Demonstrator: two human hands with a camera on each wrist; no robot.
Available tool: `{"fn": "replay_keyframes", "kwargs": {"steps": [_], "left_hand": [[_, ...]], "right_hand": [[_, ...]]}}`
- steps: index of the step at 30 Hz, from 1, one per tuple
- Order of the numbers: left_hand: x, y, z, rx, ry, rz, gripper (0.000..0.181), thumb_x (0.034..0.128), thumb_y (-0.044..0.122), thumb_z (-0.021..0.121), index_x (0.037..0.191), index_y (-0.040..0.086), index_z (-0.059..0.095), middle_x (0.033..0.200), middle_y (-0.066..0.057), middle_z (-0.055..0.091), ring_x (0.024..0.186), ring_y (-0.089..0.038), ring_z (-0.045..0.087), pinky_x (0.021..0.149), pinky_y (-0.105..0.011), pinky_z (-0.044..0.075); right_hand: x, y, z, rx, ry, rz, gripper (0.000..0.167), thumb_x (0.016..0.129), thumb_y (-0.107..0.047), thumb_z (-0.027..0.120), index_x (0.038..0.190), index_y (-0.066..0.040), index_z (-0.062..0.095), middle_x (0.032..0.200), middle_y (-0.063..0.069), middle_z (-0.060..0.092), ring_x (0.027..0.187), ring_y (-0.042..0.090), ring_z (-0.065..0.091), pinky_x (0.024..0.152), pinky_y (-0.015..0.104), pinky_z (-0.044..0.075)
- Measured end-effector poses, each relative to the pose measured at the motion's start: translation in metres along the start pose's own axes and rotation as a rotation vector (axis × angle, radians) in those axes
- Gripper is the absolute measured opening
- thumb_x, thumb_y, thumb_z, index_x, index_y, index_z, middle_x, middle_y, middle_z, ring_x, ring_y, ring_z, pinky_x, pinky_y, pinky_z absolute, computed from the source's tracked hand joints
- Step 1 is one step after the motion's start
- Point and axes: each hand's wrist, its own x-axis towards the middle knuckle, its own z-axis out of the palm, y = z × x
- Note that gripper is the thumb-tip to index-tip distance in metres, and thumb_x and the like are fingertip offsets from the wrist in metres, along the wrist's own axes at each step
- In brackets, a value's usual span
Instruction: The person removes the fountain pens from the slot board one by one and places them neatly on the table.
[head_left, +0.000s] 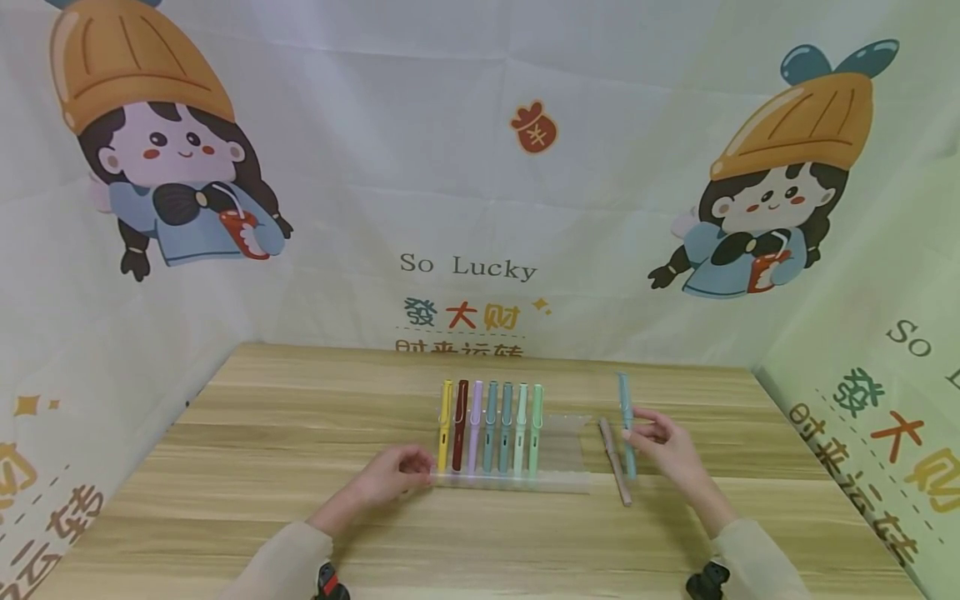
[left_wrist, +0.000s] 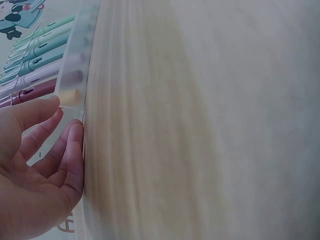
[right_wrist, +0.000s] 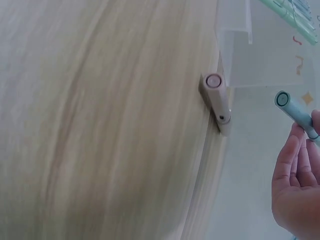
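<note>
Clear plastic for the stand (head_left: 566,448), set lengthwise across the table (head_left: 480,554). Along it, side by side and packed toward the left end: yellow pen (head_left: 444,429), dark red pen (head_left: 461,429), lilac pen (head_left: 476,429), two blue-grey pens (head_left: 491,433), two green pens (head_left: 536,429). All with caps to the far side and lower ends at the front lip, probably for a stop there and an even row. Just right of the stand, taupe pen (head_left: 615,462) on the table, aslant, near end swung to the right.

At the near left corner of the stand, left hand (head_left: 393,473) in a narrow pinch, thumb against the end by the yellow pen, other fingers bent beside it; likely for steadying. In the right hand (head_left: 667,454), blue pen (head_left: 625,402), pinched around its middle between thumb and fingertips, apparently off the table, cap to the far side like the row; a mid-barrel hold, presumably for balance and two free ends.

Both forearms in from the near edge, slanting inward from pale sleeves (head_left: 288,554). On the left, low and close to the table; on the right, palm turned inward, with fingers reaching toward the pen from its right.
</note>
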Motion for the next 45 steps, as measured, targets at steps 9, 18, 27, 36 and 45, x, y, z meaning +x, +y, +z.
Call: {"fn": "replay_keyframes", "kwargs": {"steps": [9,18,27,36,45], "left_hand": [[0.001,0.0,0.0,0.017,-0.003,0.0,0.017,0.0791,0.006,0.063,0.094,-0.002,0.058,0.081,-0.004,0.056,0.076,-0.018,0.052,0.06,-0.028,0.047],[-0.001,0.001,-0.001,-0.001,-0.003,0.01,0.02,0.0791,0.007,0.063,0.096,-0.003,0.058,0.082,-0.005,0.056,0.076,-0.019,0.052,0.06,-0.029,0.047],[-0.001,0.001,0.0,0.009,-0.001,0.005,0.02,0.0791,0.008,0.064,0.095,-0.002,0.058,0.082,-0.004,0.056,0.076,-0.019,0.052,0.06,-0.027,0.046],[0.0,0.0,0.0,0.007,-0.003,0.012,0.019,0.0789,0.008,0.064,0.094,-0.002,0.058,0.081,-0.004,0.057,0.075,-0.018,0.052,0.059,-0.027,0.046],[-0.001,0.002,0.0,0.016,0.003,0.008,0.018,0.0794,0.006,0.063,0.094,-0.003,0.058,0.081,-0.004,0.056,0.075,-0.018,0.052,0.06,-0.028,0.046]], "right_hand": [[-0.002,0.003,-0.013,-0.045,-0.026,0.052,0.047,0.085,-0.017,0.06,0.123,0.004,0.043,0.093,0.014,0.059,0.081,0.019,0.055,0.07,0.03,0.046],[-0.002,0.012,-0.013,-0.085,-0.047,0.032,0.044,0.083,-0.009,0.06,0.119,0.011,0.044,0.086,0.017,0.061,0.074,0.02,0.058,0.065,0.03,0.048],[-0.002,0.015,-0.009,-0.115,-0.116,0.111,0.04,0.08,-0.002,0.06,0.112,0.016,0.045,0.083,0.018,0.061,0.072,0.024,0.06,0.062,0.032,0.05],[-0.001,0.019,-0.006,-0.189,-0.147,0.142,0.039,0.079,-0.004,0.062,0.109,0.016,0.047,0.076,0.011,0.058,0.065,0.021,0.058,0.059,0.033,0.05],[0.002,0.019,-0.006,-0.31,-0.146,0.186,0.037,0.078,-0.009,0.064,0.106,0.011,0.052,0.073,0.008,0.056,0.062,0.018,0.054,0.056,0.032,0.047]]}}
